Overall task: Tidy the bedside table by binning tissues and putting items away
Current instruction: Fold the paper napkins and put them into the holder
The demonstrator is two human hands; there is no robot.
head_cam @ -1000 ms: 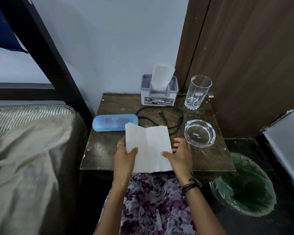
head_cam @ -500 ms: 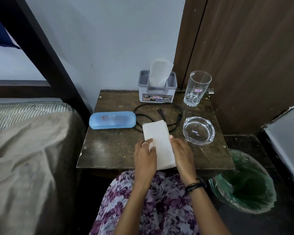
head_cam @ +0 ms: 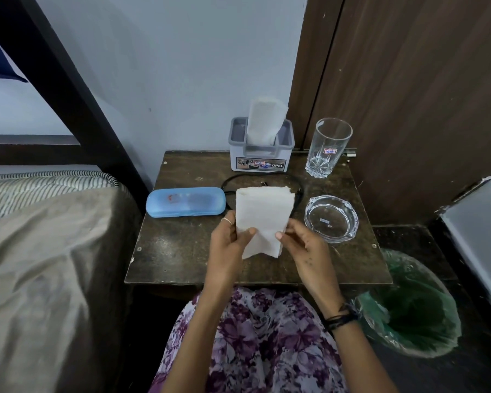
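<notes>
Lifted folded tissue [head_cam: 262,217] off counter [head_cam: 182,251], pinched between left hand [head_cam: 229,245] and right hand [head_cam: 304,245]. Risk: loose fold dropping short of bin [head_cam: 408,307] right of counter.

L hand [head_cam: 229,245] + R hand [head_cam: 304,245], fingers pinched

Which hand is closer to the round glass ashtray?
The right hand. It holds the folded tissue just beside the glass ashtray, while the left hand grips the tissue's far side, farther away.
</notes>
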